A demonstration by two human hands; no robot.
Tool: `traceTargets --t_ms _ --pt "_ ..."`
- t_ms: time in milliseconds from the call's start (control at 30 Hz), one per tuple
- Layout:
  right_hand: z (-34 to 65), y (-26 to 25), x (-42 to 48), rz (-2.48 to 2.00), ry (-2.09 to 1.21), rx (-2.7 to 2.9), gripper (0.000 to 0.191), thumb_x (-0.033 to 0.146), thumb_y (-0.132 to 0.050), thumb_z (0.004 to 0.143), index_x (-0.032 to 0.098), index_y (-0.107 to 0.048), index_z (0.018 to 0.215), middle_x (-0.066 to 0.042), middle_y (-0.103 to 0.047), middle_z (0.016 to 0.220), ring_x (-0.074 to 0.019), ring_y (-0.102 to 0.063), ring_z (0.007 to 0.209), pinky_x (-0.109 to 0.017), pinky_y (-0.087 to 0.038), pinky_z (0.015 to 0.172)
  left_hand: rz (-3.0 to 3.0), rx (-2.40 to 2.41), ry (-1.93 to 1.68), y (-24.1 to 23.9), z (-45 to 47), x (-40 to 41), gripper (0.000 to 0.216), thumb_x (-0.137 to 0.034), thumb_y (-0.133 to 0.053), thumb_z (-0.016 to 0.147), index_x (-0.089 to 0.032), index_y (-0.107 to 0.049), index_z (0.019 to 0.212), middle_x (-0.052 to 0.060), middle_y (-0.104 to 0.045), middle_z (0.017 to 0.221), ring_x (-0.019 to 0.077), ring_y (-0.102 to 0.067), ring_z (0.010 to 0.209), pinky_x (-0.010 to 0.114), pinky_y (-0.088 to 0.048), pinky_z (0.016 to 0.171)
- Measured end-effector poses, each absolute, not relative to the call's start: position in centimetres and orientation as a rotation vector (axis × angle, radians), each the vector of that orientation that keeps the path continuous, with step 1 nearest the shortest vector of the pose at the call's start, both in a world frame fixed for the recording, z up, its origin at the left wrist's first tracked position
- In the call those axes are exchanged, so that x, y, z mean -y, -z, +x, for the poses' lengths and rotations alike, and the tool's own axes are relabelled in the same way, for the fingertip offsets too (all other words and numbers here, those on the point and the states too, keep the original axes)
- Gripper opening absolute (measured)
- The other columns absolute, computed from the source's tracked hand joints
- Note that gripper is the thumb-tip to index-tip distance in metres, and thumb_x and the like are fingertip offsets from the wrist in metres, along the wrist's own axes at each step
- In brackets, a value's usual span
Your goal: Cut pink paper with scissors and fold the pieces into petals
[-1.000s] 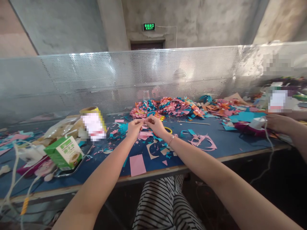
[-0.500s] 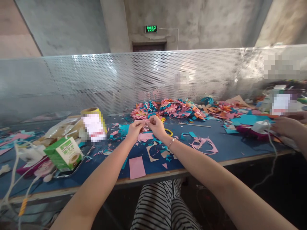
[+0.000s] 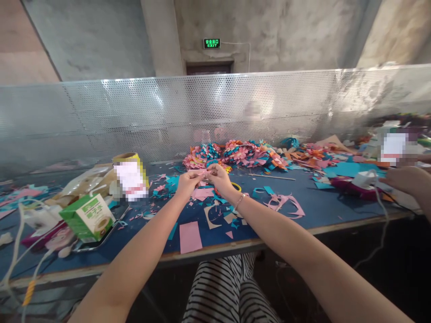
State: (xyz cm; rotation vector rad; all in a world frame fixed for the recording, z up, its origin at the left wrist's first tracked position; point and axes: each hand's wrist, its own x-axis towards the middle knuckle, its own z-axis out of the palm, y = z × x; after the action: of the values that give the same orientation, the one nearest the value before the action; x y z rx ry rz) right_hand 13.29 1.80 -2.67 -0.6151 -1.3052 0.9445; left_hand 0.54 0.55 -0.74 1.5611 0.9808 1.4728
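My left hand (image 3: 189, 183) and my right hand (image 3: 219, 178) meet over the middle of the table, fingertips pinched together. Between them is a small piece of pink paper (image 3: 204, 173), mostly hidden by the fingers. Just beneath lies a pink sheet (image 3: 202, 194) among blue scraps. The yellow handle (image 3: 237, 186) of what looks like scissors shows beside my right wrist. Closer to the table's front edge rests a pink rectangle of paper (image 3: 190, 237). Behind the hands sits a heap of pink, blue and orange paper flowers (image 3: 235, 154).
On the left stand a green and white drink carton (image 3: 89, 219), a yellow tape roll (image 3: 143, 168) and white cables (image 3: 20, 242). A thin stick (image 3: 272, 176) and cut-out pink paper (image 3: 286, 204) lie to the right. Another person's hand (image 3: 404, 181) is at the far right.
Both my hands stay pinched on the pink paper, with only slight finger movement. The view has shifted a little. The other person's hand at the right has moved slightly.
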Motion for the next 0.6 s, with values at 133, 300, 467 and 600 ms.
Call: traceTargets --t_ms 133,300,467,600 --pt "13.8 2.3 -1.5 -0.593 -1.152 1.289 0.032 0.032 -0.067 0.06 0.02 -0.048 0.082 0.005 -0.054 0.064 -0.0095 -0.054 0.059 -0.024 -0.045 0.058 1.512 -0.956 -1.48 0.9 0.4 -0.9 0.03 -0.031 -0.071 0.057 -0.012 -0.067 0.08 -0.004 -0.05 0.043 0.0059 -0.04 0.038 0.02 -0.027 0.041" --pt "14.1 2.5 -2.0 -0.62 -1.088 1.363 0.026 0.032 -0.065 0.063 0.018 -0.052 0.081 0.003 -0.057 0.062 -0.0098 -0.056 0.059 -0.024 -0.046 0.059 1.486 -0.997 -1.437 0.8 0.2 -1.0 0.034 -0.03 -0.072 0.055 -0.011 -0.065 0.083 -0.003 -0.053 0.047 0.0063 -0.042 0.039 0.02 -0.028 0.04" --pt "14.1 3.0 -3.2 -0.706 -0.905 1.542 0.018 0.028 -0.055 0.074 0.018 -0.054 0.089 0.002 -0.059 0.064 -0.0107 -0.058 0.06 -0.025 -0.048 0.062 1.569 -1.032 -1.389 0.5 -0.5 -1.3 0.036 -0.029 -0.073 0.054 -0.012 -0.066 0.085 -0.003 -0.053 0.046 0.0069 -0.043 0.039 0.02 -0.032 0.041" --pt "15.0 3.4 -3.3 -0.941 -0.572 1.867 0.022 0.027 -0.048 0.081 0.015 -0.06 0.096 -0.008 -0.066 0.09 -0.0175 -0.062 0.083 -0.032 -0.047 0.078 1.461 -1.137 -1.509 0.5 -2.1 -2.6 0.03 -0.026 -0.071 0.054 -0.013 -0.067 0.081 -0.001 -0.06 0.056 0.0061 -0.045 0.04 0.021 -0.036 0.044"
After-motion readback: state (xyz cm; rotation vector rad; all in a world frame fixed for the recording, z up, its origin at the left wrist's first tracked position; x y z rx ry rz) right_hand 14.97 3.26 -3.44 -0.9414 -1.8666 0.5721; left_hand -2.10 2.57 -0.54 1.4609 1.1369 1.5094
